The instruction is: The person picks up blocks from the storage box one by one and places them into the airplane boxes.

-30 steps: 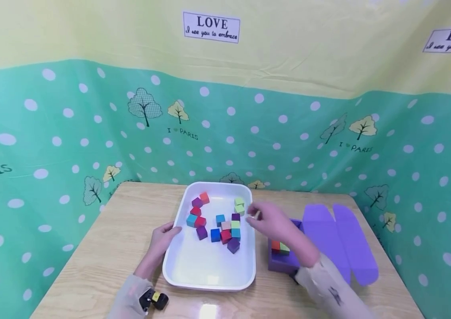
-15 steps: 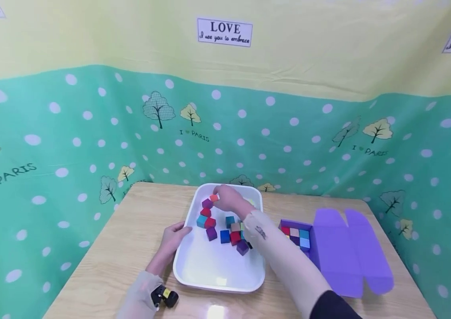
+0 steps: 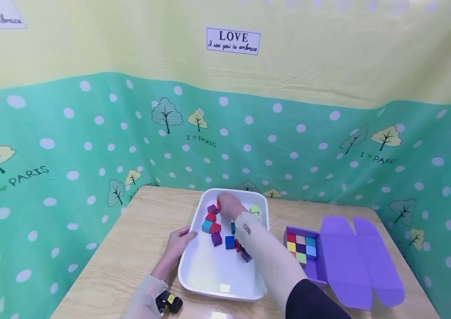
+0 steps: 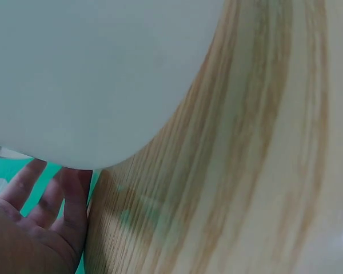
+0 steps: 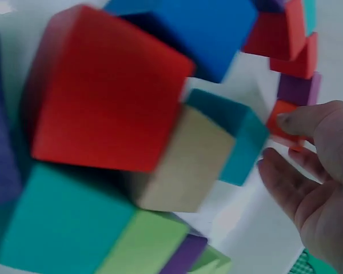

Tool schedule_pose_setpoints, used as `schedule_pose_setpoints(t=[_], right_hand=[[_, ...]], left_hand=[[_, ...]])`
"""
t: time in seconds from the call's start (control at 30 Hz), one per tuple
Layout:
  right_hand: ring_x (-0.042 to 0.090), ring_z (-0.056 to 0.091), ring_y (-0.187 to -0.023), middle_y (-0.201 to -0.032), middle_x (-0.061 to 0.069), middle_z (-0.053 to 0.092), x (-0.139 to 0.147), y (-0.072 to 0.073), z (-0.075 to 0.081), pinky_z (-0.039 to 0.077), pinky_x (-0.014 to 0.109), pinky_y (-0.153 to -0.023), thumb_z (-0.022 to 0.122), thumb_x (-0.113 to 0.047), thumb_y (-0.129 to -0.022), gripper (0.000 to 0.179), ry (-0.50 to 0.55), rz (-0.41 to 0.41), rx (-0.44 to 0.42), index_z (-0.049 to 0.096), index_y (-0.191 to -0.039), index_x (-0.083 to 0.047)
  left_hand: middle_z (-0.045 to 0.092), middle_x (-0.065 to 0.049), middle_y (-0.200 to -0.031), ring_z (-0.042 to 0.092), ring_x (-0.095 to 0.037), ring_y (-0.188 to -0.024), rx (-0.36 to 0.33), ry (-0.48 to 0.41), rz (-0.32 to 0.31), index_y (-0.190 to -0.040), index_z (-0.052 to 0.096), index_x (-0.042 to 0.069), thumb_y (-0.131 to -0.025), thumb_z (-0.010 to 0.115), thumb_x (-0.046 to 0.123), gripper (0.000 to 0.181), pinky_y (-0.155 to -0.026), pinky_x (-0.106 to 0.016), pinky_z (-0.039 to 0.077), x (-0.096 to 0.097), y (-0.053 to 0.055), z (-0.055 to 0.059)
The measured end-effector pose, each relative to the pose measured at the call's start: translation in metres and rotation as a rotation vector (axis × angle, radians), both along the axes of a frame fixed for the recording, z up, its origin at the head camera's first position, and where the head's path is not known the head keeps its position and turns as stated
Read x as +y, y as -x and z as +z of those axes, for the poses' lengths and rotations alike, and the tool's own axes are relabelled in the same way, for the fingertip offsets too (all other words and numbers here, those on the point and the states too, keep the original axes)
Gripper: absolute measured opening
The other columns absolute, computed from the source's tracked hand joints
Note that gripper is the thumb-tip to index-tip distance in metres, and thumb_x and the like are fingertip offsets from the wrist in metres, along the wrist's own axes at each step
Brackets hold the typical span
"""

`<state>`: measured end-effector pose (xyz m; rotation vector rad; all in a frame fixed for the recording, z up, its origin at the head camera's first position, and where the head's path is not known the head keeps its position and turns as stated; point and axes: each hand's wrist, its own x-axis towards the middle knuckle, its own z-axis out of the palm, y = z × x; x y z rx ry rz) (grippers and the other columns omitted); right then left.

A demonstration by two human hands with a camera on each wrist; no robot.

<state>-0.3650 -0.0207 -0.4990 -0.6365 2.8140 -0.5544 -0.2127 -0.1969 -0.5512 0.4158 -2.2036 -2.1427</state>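
Left hand [image 3: 179, 243] grips white plastic tray [image 3: 209, 271] at nine o'clock; right hand [image 3: 230, 206] pinches orange-red cube [image 5: 283, 108] at eleven, a pick-up seemingly needing a straight lift

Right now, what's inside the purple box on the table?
The purple box holds cubes: red, pink, yellow, dark purple, green, orange and two blue. The right sleeve covers its near-left part, hiding anything there.
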Motion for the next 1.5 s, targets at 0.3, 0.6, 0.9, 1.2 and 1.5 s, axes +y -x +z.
schedule_pose_setpoints(t=[0.3,0.6,0.9,1.2,1.5], right_hand=[[0.02,0.055,-0.079,-0.085,0.003,0.058,0.02,-0.002,0.002,0.05,0.031,-0.07,0.071,-0.004,-0.083,0.02,0.152,-0.105,-0.092,0.061,-0.099,-0.01],[0.019,0.056,-0.072,-0.08,0.003,0.059,0.044,-0.016,0.052,0.049,0.027,-0.058,0.08,-0.012,-0.077,0.026,0.125,0.0,-0.082,0.059,-0.093,-0.011],[0.017,0.057,-0.08,-0.09,-0.002,0.059,0.094,-0.059,0.1,0.053,0.027,-0.063,0.078,-0.008,-0.074,0.031,0.252,0.124,-0.035,0.064,-0.1,-0.016],[0.018,0.058,-0.084,-0.092,-0.002,0.059,0.17,-0.111,0.124,0.055,0.028,-0.067,0.077,-0.001,-0.071,0.035,0.349,0.111,-0.023,0.061,-0.1,-0.014],[0.02,0.054,-0.076,-0.086,0.0,0.056,0.237,-0.139,0.118,0.053,0.029,-0.06,0.076,-0.002,-0.072,0.032,0.38,0.083,-0.002,0.062,-0.097,-0.015]], left_hand=[[0.067,-0.023,-0.108,0.067,-0.031,-0.09,-0.015,0.02,0.008,-0.127,0.058,-0.008,-0.085,0.07,0.016,0.05,-0.077,-0.038,0.058,0.009,0.002,0.005],[0.067,-0.021,-0.106,0.067,-0.028,-0.087,-0.043,0.062,0.006,-0.126,0.058,-0.008,-0.084,0.071,0.019,0.051,-0.074,-0.037,0.059,0.009,0.003,-0.002],[0.067,-0.023,-0.105,0.067,-0.03,-0.086,-0.042,0.057,-0.001,-0.126,0.058,-0.008,-0.084,0.07,0.016,0.05,-0.073,-0.039,0.059,0.006,0.003,-0.001],[0.064,-0.025,-0.114,0.066,-0.03,-0.092,-0.058,0.073,-0.012,-0.129,0.056,-0.006,-0.086,0.07,0.021,0.053,-0.076,-0.037,0.059,-0.001,0.003,-0.002],[0.061,-0.028,-0.119,0.066,-0.03,-0.094,-0.065,0.102,-0.004,-0.131,0.055,-0.005,-0.087,0.069,0.023,0.055,-0.078,-0.037,0.058,-0.001,0.002,0.003]])
